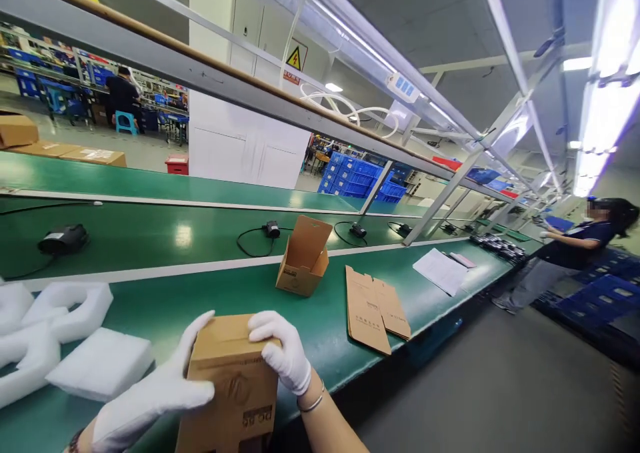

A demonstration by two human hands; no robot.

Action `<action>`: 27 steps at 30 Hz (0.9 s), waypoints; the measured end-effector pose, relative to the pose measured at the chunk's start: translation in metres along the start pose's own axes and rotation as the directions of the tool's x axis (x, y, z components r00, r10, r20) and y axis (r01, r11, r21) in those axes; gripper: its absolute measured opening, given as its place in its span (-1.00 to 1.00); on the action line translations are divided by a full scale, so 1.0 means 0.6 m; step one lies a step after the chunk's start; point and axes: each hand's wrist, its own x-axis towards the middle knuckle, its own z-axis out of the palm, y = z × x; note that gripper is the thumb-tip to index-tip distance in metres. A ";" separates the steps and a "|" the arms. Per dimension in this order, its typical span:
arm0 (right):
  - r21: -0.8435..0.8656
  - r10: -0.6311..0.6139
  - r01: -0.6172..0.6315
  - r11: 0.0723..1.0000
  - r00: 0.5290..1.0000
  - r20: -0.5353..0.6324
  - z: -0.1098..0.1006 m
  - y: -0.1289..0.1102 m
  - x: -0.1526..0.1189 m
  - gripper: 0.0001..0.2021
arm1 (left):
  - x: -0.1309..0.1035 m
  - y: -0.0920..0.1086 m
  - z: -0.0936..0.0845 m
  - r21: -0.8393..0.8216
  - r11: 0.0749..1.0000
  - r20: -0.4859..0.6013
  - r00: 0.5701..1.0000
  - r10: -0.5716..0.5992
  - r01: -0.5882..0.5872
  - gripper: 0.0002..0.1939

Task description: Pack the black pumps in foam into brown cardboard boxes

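A brown cardboard box [227, 389] with dark printing stands at the near edge of the green bench, between my two gloved hands. My left hand [160, 389] grips its left side, the thumb across the front face and the fingers behind the edge. At the top right corner, my right hand [285, 349] has its fingers curled over the box. Both hands wear white gloves. Beyond them sits a second cardboard box [303, 276] with its lid flap raised. White foam pieces [103, 363] lie to the left of my left hand.
Flattened cardboard boxes [370, 309] lie on the green bench [200, 289] to the right, with paper sheets [440, 271] farther along. Black devices with cables [64, 239] line the back strip. A metal shelf frame crosses above. Another person [575, 243] stands at the far right.
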 end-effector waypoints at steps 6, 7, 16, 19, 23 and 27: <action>0.214 0.206 -0.137 0.967 0.917 -0.342 0.006 0.026 0.042 -0.43 | -0.006 0.056 -0.023 -0.305 0.850 -0.644 0.751 0.148 -0.430 -0.18; 0.307 0.289 -0.194 0.932 0.908 -0.304 0.008 0.030 0.055 -0.41 | -0.006 0.069 -0.032 -0.291 0.798 -0.711 0.678 0.190 -0.528 -0.29; 0.289 0.378 -0.327 0.900 0.915 -0.142 0.073 0.068 0.091 -0.45 | -0.046 0.065 -0.057 -0.157 0.788 -0.812 0.532 0.240 -0.596 -0.46; 0.140 0.509 -0.539 0.831 0.837 0.199 0.061 0.074 0.092 -0.65 | -0.082 0.058 -0.068 -0.235 0.771 -0.855 0.503 0.126 -0.592 -0.44; -0.173 0.477 -0.514 0.840 0.548 0.687 0.043 0.071 0.123 -0.67 | -0.137 0.069 -0.090 -0.117 0.794 -0.912 0.380 0.152 -0.597 -0.49; -0.094 0.299 -0.284 0.954 0.877 0.376 0.068 0.086 0.162 -0.47 | -0.167 0.082 -0.107 0.229 0.714 -0.884 0.166 0.437 -0.662 -0.53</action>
